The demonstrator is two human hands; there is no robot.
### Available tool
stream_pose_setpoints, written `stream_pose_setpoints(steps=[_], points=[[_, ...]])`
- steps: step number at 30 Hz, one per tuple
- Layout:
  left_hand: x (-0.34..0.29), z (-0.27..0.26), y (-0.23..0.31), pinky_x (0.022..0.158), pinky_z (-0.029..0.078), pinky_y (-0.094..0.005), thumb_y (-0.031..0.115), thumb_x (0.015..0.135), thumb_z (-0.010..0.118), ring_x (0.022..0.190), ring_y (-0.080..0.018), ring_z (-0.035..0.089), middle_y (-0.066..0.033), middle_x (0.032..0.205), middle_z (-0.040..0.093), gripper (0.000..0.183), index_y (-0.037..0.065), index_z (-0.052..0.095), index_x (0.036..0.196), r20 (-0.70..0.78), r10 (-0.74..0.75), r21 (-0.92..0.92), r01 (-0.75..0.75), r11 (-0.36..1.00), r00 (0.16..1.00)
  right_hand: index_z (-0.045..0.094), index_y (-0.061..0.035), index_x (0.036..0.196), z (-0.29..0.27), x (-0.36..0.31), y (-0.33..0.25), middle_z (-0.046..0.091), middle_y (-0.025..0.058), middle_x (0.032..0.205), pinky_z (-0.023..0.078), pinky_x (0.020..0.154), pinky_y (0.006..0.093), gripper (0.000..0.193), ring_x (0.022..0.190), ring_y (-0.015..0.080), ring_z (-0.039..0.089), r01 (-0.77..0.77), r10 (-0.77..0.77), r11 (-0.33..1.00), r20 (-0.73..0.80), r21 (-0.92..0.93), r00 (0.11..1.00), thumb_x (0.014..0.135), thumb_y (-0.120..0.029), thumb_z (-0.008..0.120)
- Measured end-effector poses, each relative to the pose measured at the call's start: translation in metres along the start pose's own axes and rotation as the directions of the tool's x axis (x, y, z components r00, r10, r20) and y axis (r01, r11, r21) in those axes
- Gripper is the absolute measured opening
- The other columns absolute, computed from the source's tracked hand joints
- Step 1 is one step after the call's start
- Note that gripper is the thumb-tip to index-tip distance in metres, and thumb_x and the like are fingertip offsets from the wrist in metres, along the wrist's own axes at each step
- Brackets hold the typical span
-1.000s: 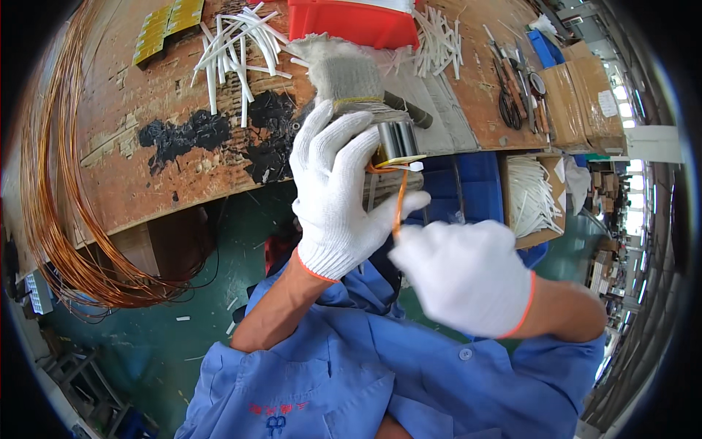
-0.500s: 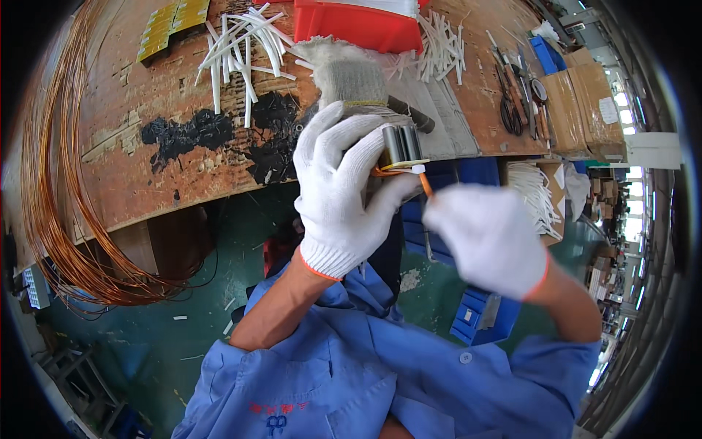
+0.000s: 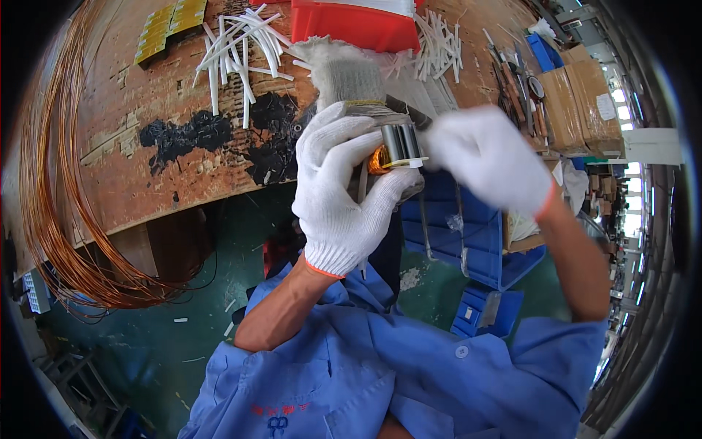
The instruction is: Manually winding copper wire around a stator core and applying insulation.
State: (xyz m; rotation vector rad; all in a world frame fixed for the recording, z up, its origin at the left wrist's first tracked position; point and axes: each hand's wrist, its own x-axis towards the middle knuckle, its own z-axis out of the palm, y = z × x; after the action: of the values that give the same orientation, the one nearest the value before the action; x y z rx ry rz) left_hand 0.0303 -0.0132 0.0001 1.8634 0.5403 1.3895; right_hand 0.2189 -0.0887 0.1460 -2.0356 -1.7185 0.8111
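Observation:
My left hand (image 3: 336, 186), in a white knit glove, is closed around a wound coil at the table's front edge. Orange copper windings (image 3: 377, 159) show beside its fingers, and dark grey cylinders (image 3: 400, 143) stand side by side above a pale end flange (image 3: 404, 162). A small white sleeve piece (image 3: 417, 162) sits at the flange's right end. My right hand (image 3: 491, 157), also gloved, hovers just right of the coil. Motion smears its fingers, so whether it grips anything is hidden. A grey cloth-wrapped block (image 3: 351, 79) and a dark rod (image 3: 409, 110) lie behind the coil.
Loose white tubes (image 3: 245, 55) lie on the worn wooden table (image 3: 110, 168) near a red bin (image 3: 355, 25). Copper wire loops (image 3: 55, 183) hang at left. Hand tools (image 3: 515, 88) and cardboard boxes (image 3: 581, 110) are at right. Blue bins (image 3: 486, 314) stand below.
My right hand has swung up and away from the orange strand at the coil's lower right. The coil has turned slightly in my left hand, showing more copper windings.

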Motion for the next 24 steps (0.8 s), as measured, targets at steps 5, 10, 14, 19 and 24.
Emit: stream_pose_setpoints(steps=[5, 10, 14, 19, 24], points=[[0.007, 0.003, 0.002, 0.118, 0.041, -0.064, 0.038, 0.074, 0.101, 0.132, -0.0447, 0.062, -0.0138, 0.136, 0.068, 0.081, 0.003, 0.062, 0.136, 0.058, 0.195, 0.059, -0.199, 0.978, 0.979, 0.076, -0.0069, 0.103, 0.063, -0.08, -0.077, 0.052, 0.0023, 0.07, 0.046, 0.048, 0.0385, 0.016, 0.055, 0.0209, 0.059, 0.211, -0.212, 0.723, 0.079, -0.658, 0.974, 0.089, -0.016, 0.075], [0.001, -0.005, -0.006, 0.118, 0.046, -0.0581, 0.021, 0.079, 0.096, 0.133, -0.0429, 0.065, -0.019, 0.128, 0.074, 0.049, -0.001, 0.073, 0.117, 0.041, 0.058, 0.097, -0.062, 0.993, 0.997, 0.078, -0.0034, 0.084, 0.041, 0.021, -0.109, 0.071, 0.0128, 0.076, 0.058, 0.058, 0.0436, 0.024, 0.066, 0.0306, 0.073, 0.388, -0.443, 0.691, 0.066, -0.61, 0.894, 0.073, -0.024, 0.082], [0.002, 0.003, 0.015, 0.12, 0.046, -0.0583, 0.021, 0.074, 0.102, 0.135, -0.044, 0.064, -0.0184, 0.126, 0.074, 0.052, 0.001, 0.078, 0.117, 0.049, -0.094, -0.026, 0.095, 0.995, 0.994, 0.082, -0.011, 0.09, -0.008, 0.083, -0.007, 0.071, 0.0081, 0.082, 0.061, 0.076, 0.0478, 0.018, 0.088, 0.0317, 0.076, 0.685, -0.822, 0.281, 0.2, -0.672, 0.534, 0.079, -0.025, 0.081], [0.003, -0.003, 0.002, 0.121, 0.044, -0.0604, 0.024, 0.075, 0.101, 0.134, -0.0452, 0.063, -0.0176, 0.13, 0.072, 0.06, 0.001, 0.074, 0.124, 0.062, 0.004, -0.002, -0.004, 1.0, 0.998, 0.076, 0.0006, 0.091, 0.009, -0.019, -0.013, 0.072, 0.0166, 0.081, 0.055, 0.066, 0.0423, 0.026, 0.068, 0.0291, 0.07, 0.022, -0.027, 0.997, -0.062, -0.075, 0.998, 0.103, -0.022, 0.069], [0.009, -0.004, 0.008, 0.119, 0.042, -0.0651, 0.039, 0.069, 0.103, 0.135, -0.0459, 0.06, -0.017, 0.14, 0.067, 0.09, 0.003, 0.062, 0.141, 0.114, 0.152, 0.092, -0.163, 0.982, 0.982, 0.076, 0.0022, 0.102, 0.062, -0.068, -0.076, 0.065, 0.0124, 0.076, 0.051, 0.053, 0.0395, 0.025, 0.067, 0.0262, 0.071, 0.255, -0.314, 0.695, 0.035, -0.672, 0.949, 0.091, -0.02, 0.072]])
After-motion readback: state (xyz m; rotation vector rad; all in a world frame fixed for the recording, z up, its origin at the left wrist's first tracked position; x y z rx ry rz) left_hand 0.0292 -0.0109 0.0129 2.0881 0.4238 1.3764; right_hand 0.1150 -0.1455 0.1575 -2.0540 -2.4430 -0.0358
